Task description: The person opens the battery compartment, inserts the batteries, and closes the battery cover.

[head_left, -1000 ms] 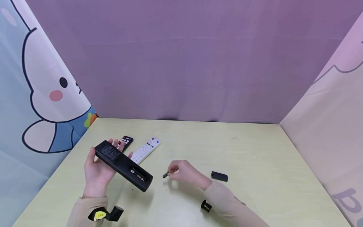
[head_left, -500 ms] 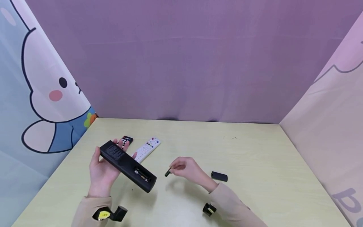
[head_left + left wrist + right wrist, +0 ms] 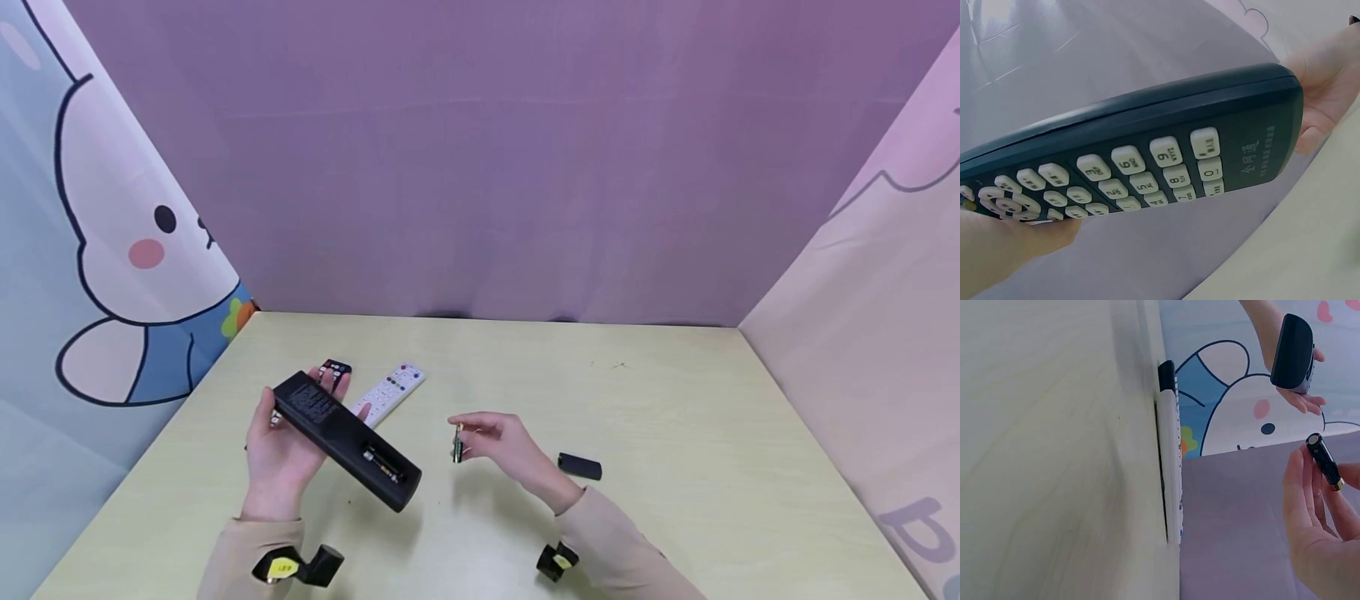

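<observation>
My left hand (image 3: 281,467) grips a black remote control (image 3: 337,433) above the table, its back turned up. In the uncovered compartment at its near end lies one battery (image 3: 382,465). The remote's white number keys (image 3: 1160,169) face down, toward the left wrist camera. My right hand (image 3: 506,446) pinches a second battery (image 3: 457,446), dark with a gold end, between thumb and fingers, a short way right of the remote. It stands nearly upright in the head view. The right wrist view shows this battery (image 3: 1324,461) with its flat end toward the remote.
A white remote (image 3: 390,394) and a smaller black remote (image 3: 337,367) lie on the table (image 3: 675,500) behind my left hand. The black battery cover (image 3: 580,466) lies right of my right hand. A purple cloth (image 3: 480,167) hangs behind the table's far edge.
My left hand and the black remote have shifted slightly right. My right hand has moved a little right and up, and the battery in it has turned from slanted to nearly upright.
</observation>
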Tool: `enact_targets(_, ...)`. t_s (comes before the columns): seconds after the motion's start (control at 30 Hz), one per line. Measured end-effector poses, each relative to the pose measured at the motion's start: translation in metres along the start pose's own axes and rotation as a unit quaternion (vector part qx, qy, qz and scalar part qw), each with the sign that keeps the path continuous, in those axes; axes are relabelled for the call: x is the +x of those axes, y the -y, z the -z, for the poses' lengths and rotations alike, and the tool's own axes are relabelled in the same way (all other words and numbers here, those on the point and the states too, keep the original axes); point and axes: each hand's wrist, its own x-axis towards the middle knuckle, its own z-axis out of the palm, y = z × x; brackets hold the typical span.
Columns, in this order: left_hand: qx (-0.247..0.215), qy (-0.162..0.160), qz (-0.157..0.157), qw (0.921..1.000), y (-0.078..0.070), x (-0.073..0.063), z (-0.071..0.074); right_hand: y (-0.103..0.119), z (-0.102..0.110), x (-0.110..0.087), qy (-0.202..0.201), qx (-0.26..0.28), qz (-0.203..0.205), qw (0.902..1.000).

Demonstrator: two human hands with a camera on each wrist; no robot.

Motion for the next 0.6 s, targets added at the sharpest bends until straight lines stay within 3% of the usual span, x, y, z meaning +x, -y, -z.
enact_targets(0.17, 0.004, 0.006, 0.008, 0.9999, 0.003, 0.002, 0.000, -0.007, 0.002, 0.002, -0.006, 0.026, -0.006, 0.9996)
enact_targets(0.6, 0.011, 0.003, 0.025, 0.9996, 0.014, 0.012, 0.000, 0.003, -0.002, -0.002, -0.034, 0.041, 0.013, 0.9985)
